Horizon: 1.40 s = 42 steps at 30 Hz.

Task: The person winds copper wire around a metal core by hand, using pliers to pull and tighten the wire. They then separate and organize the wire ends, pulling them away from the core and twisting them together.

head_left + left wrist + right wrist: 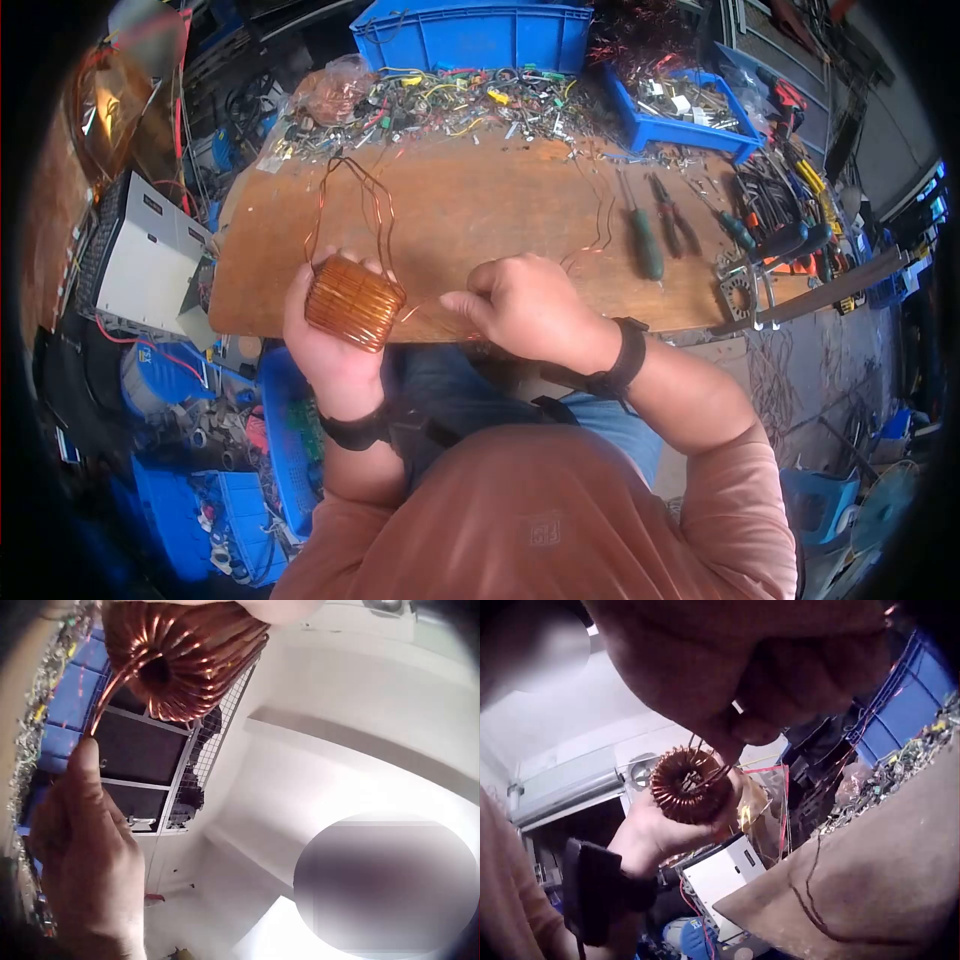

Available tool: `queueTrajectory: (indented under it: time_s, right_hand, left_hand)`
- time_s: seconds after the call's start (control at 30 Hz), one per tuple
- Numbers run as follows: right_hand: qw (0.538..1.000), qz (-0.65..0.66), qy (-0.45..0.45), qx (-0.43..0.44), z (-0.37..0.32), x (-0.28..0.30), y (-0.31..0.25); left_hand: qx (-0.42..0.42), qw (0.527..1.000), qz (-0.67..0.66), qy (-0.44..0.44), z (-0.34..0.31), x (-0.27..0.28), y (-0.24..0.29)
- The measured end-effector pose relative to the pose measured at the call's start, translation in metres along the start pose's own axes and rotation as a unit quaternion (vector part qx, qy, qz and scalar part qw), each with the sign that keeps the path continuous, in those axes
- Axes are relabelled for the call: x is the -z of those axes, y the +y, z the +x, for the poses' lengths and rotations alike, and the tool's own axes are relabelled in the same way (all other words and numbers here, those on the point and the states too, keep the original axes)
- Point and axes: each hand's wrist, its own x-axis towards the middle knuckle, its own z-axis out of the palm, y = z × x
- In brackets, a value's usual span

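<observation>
A coil of copper wire [352, 300] lies in the palm of my left hand [345, 372], which holds it over the table's near edge. Seen end-on in the right wrist view, the coil [681, 796] is ring-shaped, with a hole through its middle. Long bent copper wires [383, 215] run out from it over the tabletop. A short wire end [105, 706] leaves the ring's hole, and its tip is pinched by my right hand [535, 310] just right of the coil. The right hand's other fingers are curled in.
On the wooden table [470, 210] lie a green-handled screwdriver [646, 240], pliers [677, 215] and a thin bent wire [607, 220]. Scrap bits [440, 105] spread along the back before a blue crate [480, 40]. A blue tray [640, 132] stands back right; a long blade [830, 290] crosses the right edge.
</observation>
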Motion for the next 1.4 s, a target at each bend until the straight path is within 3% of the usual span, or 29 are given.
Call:
queueTrajectory:
  time_s: [0.07,0.17,0.27,0.37,0.4,0.5,0.63,0.73,0.9,0.97,1.17,1.4]
  right_hand:
    - [0.999,0.036,-0.029,-0.019,-0.001,0.004,-0.003]
    - [0.996,0.066,-0.042,-0.040,-0.001,0.004,-0.013]
    - [0.980,0.170,-0.068,-0.078,-0.002,-0.007,-0.030]
    - [0.964,0.254,-0.050,-0.054,-0.001,-0.017,-0.027]
    - [0.972,0.222,-0.061,-0.039,-0.003,-0.016,-0.022]
    - [0.954,0.291,-0.068,-0.002,-0.014,-0.020,-0.006]
    - [0.990,0.089,-0.100,0.051,-0.020,0.000,-0.006]
    - [0.979,0.053,-0.138,0.139,-0.022,0.005,0.021]
    - [0.977,-0.017,0.000,0.214,-0.027,0.007,0.038]
    - [0.971,-0.032,0.033,0.236,-0.030,0.004,0.038]
    - [0.979,-0.008,0.072,0.193,-0.024,-0.023,0.027]
    - [0.995,0.012,0.080,0.059,-0.013,-0.026,0.001]
  left_hand:
    - [0.009,1.000,-0.012,-0.005,-0.002,0.000,0.001]
    - [-0.049,0.997,-0.040,0.046,-0.005,-0.002,-0.006]
    - [-0.060,0.994,-0.047,-0.074,-0.007,0.004,-0.021]
    - [-0.050,0.997,-0.037,-0.034,-0.012,-0.004,-0.026]
    - [-0.038,0.997,-0.048,-0.043,-0.012,-0.003,-0.025]
    - [-0.025,0.998,-0.044,-0.045,-0.011,0.003,-0.022]
    - [-0.015,0.997,-0.044,-0.065,-0.004,0.012,-0.009]
    - [-0.007,0.995,-0.061,-0.074,0.002,0.019,0.010]
    - [-0.023,0.998,-0.058,-0.012,0.005,0.027,0.024]
    - [-0.021,0.998,-0.058,-0.031,0.005,0.028,0.020]
    - [0.018,0.998,-0.062,-0.019,0.003,0.015,-0.002]
    - [0.076,0.992,-0.094,-0.018,-0.004,0.008,-0.032]
